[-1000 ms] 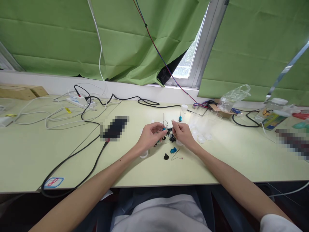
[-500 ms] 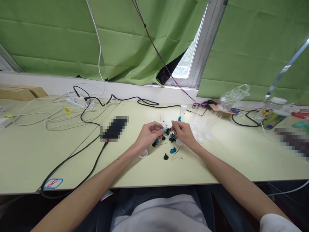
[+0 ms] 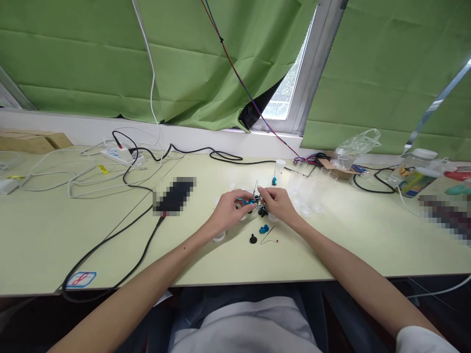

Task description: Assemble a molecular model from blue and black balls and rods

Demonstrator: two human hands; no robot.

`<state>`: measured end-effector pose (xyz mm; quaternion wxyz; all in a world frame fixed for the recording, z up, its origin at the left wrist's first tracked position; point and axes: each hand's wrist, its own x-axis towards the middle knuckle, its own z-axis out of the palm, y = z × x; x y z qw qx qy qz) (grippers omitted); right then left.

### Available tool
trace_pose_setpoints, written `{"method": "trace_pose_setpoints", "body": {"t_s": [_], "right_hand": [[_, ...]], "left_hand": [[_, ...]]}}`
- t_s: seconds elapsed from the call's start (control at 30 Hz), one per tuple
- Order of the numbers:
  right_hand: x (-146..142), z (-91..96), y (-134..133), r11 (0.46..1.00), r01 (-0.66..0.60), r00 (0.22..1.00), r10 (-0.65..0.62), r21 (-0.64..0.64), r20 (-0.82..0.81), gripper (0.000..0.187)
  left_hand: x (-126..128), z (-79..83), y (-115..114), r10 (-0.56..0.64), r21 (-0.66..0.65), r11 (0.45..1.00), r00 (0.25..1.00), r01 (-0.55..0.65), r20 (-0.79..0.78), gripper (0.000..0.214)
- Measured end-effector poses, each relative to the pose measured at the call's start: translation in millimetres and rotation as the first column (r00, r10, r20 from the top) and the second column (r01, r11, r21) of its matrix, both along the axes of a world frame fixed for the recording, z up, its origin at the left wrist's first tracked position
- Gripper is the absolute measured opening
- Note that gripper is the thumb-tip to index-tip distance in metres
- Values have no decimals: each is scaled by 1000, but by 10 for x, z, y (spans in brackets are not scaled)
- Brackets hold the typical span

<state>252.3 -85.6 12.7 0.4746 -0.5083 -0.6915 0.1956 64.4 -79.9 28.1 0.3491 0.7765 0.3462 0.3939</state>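
Note:
My left hand (image 3: 228, 212) is closed in a pinch around a small blue plastic part (image 3: 246, 201). A thin bent metal wire (image 3: 256, 184) stands up between both hands, and the fingertips of my right hand (image 3: 278, 204) are pinched at its side. Below the fingers lies a cluster of small black and metal pieces (image 3: 262, 211), partly hidden by the hands. Nearer to me on the table are another blue part (image 3: 264, 229), a black disc with a stem (image 3: 253, 239) and a bent wire with a red tip (image 3: 270, 237).
Behind my right hand a blue part with a wire (image 3: 274, 181) stands upright. Clear cups and lids (image 3: 306, 211) spread to the right. A white cap (image 3: 219, 236) sits by my left wrist. Black cable (image 3: 145, 245) runs across the left, beside a blurred dark device (image 3: 175, 195).
My left hand has turned and shifted slightly, bringing the blue part toward my right hand. The wire has moved right, and my right fingertips have come down to it.

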Motion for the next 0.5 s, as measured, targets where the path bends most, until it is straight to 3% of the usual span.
{"method": "trace_pose_setpoints", "body": {"t_s": [0.23,0.5], "right_hand": [[-1,-25,20,998,-41,999,41,-40,3,60],[-3,-36,27,992,-96,995,98,-87,10,61]], "left_hand": [[-14,12,-29,-106,133,984,992,115,-75,12],[-1,-20,-49,-84,116,988,980,106,-178,16]]}}
